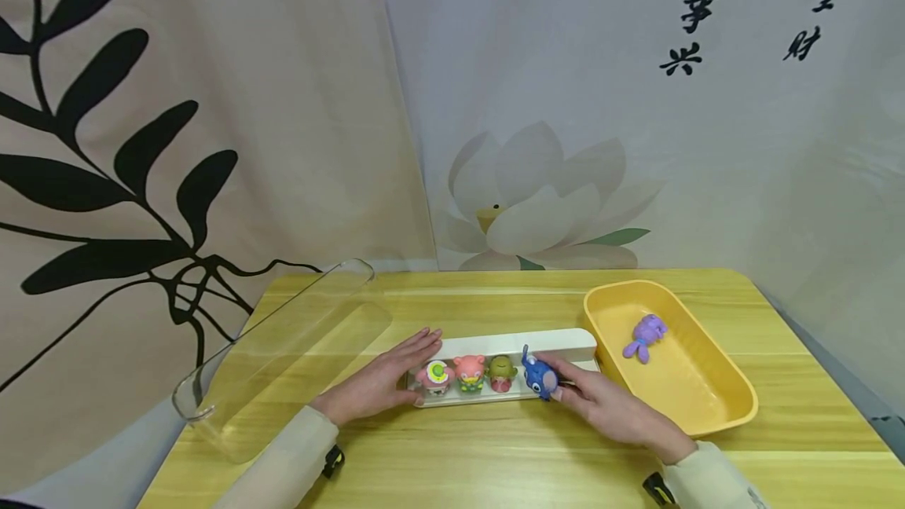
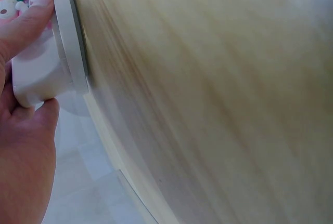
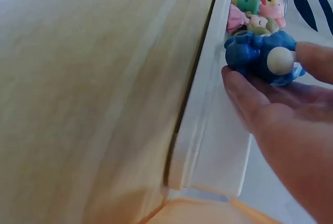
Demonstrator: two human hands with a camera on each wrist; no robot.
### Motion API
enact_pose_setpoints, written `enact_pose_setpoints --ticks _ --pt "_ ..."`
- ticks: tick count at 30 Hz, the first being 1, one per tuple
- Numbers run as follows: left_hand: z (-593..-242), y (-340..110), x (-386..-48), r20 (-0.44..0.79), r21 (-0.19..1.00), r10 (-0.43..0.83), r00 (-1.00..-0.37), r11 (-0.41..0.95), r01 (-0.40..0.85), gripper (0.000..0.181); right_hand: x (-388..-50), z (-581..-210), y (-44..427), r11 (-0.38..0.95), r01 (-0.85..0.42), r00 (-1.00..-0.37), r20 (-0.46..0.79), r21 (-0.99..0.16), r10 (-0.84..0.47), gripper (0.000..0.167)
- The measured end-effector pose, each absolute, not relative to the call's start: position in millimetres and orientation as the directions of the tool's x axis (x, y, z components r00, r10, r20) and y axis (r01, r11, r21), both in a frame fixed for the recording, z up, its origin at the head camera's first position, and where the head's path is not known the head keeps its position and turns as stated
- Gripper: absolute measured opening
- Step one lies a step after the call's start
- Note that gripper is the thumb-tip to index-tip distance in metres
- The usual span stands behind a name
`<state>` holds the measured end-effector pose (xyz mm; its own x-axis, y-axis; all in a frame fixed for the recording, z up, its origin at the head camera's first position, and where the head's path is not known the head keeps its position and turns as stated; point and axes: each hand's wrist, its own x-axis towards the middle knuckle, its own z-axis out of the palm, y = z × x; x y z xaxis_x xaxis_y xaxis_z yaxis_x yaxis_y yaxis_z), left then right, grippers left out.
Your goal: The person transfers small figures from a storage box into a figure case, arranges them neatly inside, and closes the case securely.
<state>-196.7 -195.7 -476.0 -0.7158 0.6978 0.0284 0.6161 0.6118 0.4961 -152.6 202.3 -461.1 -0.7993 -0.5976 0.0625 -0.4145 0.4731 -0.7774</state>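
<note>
My right hand (image 1: 608, 405) pinches the blue toy (image 1: 540, 377), right there at the white stand (image 1: 523, 340), just beside the green toy (image 1: 500, 370)! My left hand (image 1: 379, 383) grips the stand's left end, and the purple toy (image 1: 648, 330) lies in the yellow tub (image 1: 696, 395).

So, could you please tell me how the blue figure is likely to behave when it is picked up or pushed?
The blue figure is probably stiff, since the right hand holds it without visibly denting it. Its shiny surface suggests it could be slightly slippery. With that rounded body, it might tip or roll if nudged.
</note>
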Motion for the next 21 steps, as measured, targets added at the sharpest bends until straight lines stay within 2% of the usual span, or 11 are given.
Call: enact_pose_setpoints --ticks 10,16,21 --pt "-476.5 -196.0 -197.0 0.033 0.49 0.694 -0.72 0.616 0.616 0.095 -155.1 -464.7 203.6 0.465 -0.434 -0.799 0.092 -0.772 -0.594 0.049" --pt "-476.0 -196.0 -196.4 0.038 0.492 0.696 -0.717 0.611 0.62 0.094 -153.3 -463.0 202.7 0.486 -0.413 -0.848 0.131 -0.77 -0.513 0.037" --pt "-475.6 -195.4 -196.3 0.034 0.494 0.698 -0.715 0.61 0.619 0.094 -151.6 -463.7 199.7 0.456 -0.356 -0.889 0.147 -0.816 -0.433 0.042"
